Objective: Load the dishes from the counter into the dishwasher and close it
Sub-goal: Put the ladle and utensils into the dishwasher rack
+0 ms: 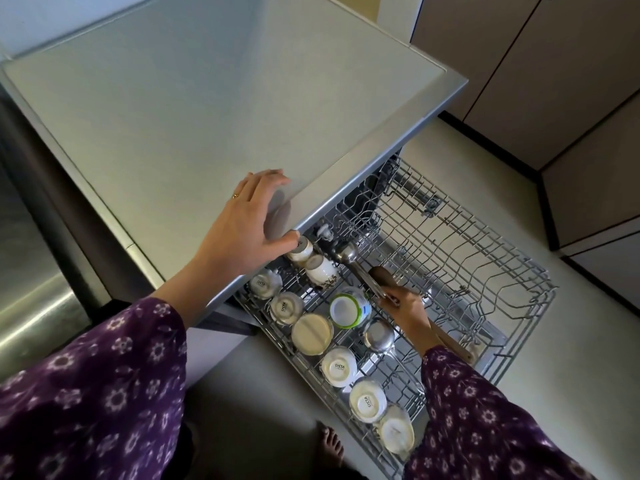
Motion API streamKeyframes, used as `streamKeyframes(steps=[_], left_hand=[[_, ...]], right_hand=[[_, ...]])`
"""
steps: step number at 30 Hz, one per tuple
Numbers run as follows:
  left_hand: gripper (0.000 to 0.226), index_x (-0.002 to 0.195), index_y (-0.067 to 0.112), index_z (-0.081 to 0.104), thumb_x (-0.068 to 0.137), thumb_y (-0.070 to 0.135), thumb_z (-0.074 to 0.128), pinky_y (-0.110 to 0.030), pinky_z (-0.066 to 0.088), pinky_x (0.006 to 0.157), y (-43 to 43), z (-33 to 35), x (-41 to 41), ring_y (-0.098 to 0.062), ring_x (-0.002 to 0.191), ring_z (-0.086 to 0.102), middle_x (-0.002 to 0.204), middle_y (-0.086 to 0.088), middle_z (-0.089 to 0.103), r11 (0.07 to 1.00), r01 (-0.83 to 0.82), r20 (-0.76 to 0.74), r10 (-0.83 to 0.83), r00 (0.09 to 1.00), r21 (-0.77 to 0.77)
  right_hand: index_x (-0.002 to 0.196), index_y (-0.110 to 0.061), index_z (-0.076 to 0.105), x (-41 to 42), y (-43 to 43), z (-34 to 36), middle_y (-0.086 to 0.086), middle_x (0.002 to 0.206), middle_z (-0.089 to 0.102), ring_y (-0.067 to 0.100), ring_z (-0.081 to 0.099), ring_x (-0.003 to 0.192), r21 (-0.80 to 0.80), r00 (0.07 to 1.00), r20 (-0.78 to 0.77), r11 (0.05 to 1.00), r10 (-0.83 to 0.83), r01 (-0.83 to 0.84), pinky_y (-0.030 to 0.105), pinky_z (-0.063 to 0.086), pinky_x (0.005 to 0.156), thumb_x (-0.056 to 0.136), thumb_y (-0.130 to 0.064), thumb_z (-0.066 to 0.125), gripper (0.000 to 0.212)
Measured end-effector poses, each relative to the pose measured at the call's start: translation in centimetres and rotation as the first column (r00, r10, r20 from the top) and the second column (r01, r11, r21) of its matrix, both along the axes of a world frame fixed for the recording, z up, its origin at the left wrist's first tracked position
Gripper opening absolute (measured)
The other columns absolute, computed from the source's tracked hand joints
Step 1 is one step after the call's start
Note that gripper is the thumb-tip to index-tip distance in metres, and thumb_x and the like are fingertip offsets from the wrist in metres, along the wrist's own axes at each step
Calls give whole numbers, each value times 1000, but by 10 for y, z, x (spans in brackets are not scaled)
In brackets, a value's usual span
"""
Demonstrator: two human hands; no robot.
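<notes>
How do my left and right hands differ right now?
The left hand lies flat and open on the countertop, wearing a ring; the right hand reaches down into the rack, fingers curled round a wooden spoon and steel ladle. Both have purple floral sleeves.

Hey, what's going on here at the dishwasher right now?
A person is loading the pulled-out dishwasher rack. Their right hand grips a wooden spoon and a metal ladle over the rack. Their left hand rests open on the countertop edge. Upside-down cups already line one side of the rack; the rest is mostly bare wire.
</notes>
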State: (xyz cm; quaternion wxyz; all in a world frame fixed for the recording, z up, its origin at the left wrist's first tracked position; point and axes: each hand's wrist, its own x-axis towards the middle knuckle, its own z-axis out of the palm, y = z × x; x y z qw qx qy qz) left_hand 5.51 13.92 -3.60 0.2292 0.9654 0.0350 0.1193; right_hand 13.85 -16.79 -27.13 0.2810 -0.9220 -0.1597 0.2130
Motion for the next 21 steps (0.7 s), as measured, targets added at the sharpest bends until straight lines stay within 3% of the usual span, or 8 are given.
streamKeyframes(steps=[5,10,14,17,21], left_hand=[[69,131,11,41,73,33,73,-39,35,108,-1,1,0,-18,125,39,138,-3,42,1000,-4,8,4,1000,3],[69,131,10,42,73,32,73,-32,34,104,0,1,0,-19,123,40,138,-3,43,1000,2,3,-2,1000,0],[68,130,12,41,74,33,72,-27,33,101,0,0,0,-17,122,40,137,-2,43,1000,0,3,0,1000,-2],[68,130,11,41,74,32,73,-30,33,102,-1,1,0,-18,122,40,137,-2,43,1000,-3,1,3,1000,-5],[68,131,11,41,74,32,73,-29,32,103,-1,2,-1,-18,123,40,137,-2,43,1000,-5,-9,5,1000,6]], right_hand=[[125,-17,60,0,-2,-4,5,117,65,16,68,83,-19,1000,-30,1000,5,-6,9,42,84,86,-16,66,40],[116,-13,62,3,-1,-8,5,102,69,11,66,77,6,999,-16,1000,-27,28,20,54,80,84,-10,67,32],[107,-10,65,7,7,-7,3,95,70,10,66,77,11,999,1,999,-47,47,17,52,81,82,-8,69,26],[101,-11,68,9,12,-6,3,91,70,9,62,70,-18,996,87,999,-33,35,15,51,76,83,-11,68,17],[100,-19,68,9,15,-5,4,90,71,14,64,66,-136,992,119,989,-38,54,24,56,67,88,-21,64,13]])
